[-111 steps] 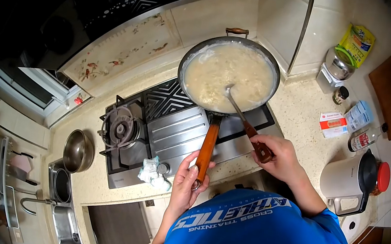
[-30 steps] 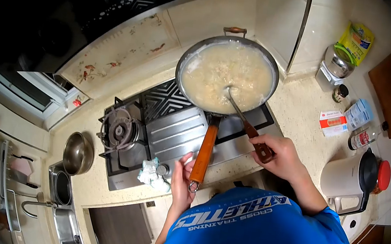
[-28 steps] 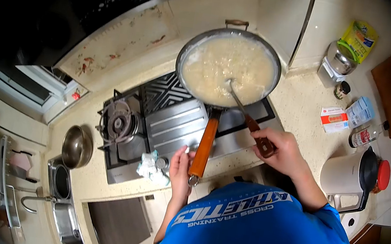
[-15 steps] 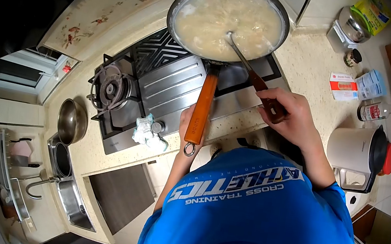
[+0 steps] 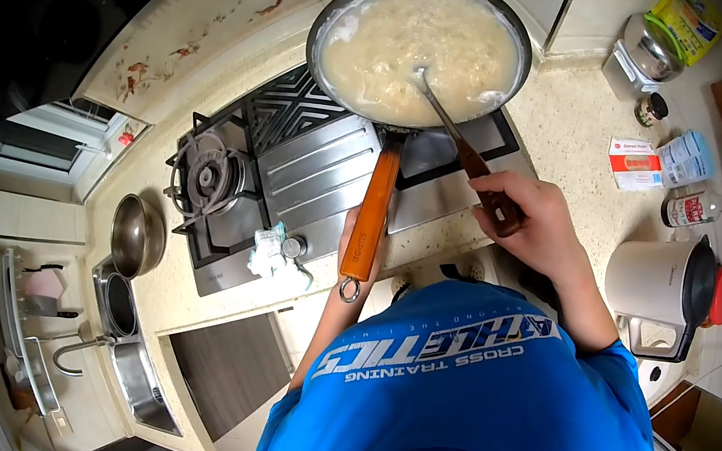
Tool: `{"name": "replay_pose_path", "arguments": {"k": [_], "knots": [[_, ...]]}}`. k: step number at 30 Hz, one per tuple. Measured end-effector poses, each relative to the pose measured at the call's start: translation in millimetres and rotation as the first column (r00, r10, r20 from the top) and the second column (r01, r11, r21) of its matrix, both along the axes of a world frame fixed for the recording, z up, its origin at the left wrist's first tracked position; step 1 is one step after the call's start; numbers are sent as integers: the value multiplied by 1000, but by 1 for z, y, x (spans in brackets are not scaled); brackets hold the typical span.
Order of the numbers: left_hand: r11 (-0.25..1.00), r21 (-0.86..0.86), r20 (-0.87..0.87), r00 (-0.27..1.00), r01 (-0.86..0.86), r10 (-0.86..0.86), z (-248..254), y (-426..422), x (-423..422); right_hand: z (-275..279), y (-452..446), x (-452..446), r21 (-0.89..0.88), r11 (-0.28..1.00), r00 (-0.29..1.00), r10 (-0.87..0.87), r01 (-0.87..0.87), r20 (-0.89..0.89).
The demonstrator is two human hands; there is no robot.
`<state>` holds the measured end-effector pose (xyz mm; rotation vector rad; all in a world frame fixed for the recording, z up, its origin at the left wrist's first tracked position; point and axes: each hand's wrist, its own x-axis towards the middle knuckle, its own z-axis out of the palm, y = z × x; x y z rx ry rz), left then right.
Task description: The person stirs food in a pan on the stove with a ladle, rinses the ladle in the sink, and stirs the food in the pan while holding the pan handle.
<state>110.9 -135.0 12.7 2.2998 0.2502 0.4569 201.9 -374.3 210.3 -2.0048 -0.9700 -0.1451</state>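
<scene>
My right hand (image 5: 533, 215) is wrapped round the dark wooden handle of a long metal-shafted cooking utensil (image 5: 452, 132). Its head is sunk in pale, cloudy, bubbling liquid (image 5: 406, 38), so ladle or spatula cannot be told apart. The liquid fills a wide dark wok (image 5: 321, 61) on the stove. Toward me points the wok's orange-brown wooden handle (image 5: 368, 217). My left hand (image 5: 349, 229) is beneath and behind that handle, near the stove's front edge; its fingers are hidden, and whether it touches anything does not show.
A crumpled cloth (image 5: 272, 255) lies by a stove knob (image 5: 293, 246). Left are a bare burner (image 5: 209, 175), a metal bowl (image 5: 138, 236) and a sink (image 5: 145, 384). On the right counter stand a white jug appliance (image 5: 647, 289), a glass bottle (image 5: 694, 208), a red-and-white box (image 5: 635, 164) and a small jar (image 5: 650, 109).
The view has tilted slightly, bringing the wok's far handle into sight. The utensil has shifted a little in the liquid, with my right hand still round it. My left hand remains behind the wok handle.
</scene>
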Motion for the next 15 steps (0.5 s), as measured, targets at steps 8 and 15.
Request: {"name": "replay_pose_path", "arguments": {"k": [8,15], "knots": [[999,-27,-78,997,-21,19,4,-1,-3,-1,2,1,12,1000,1000,3,-3,17],[945,-326,46,999,22,-7,-11,2,1,1,1,-2,26,999,1000,-25,24,3]]}}
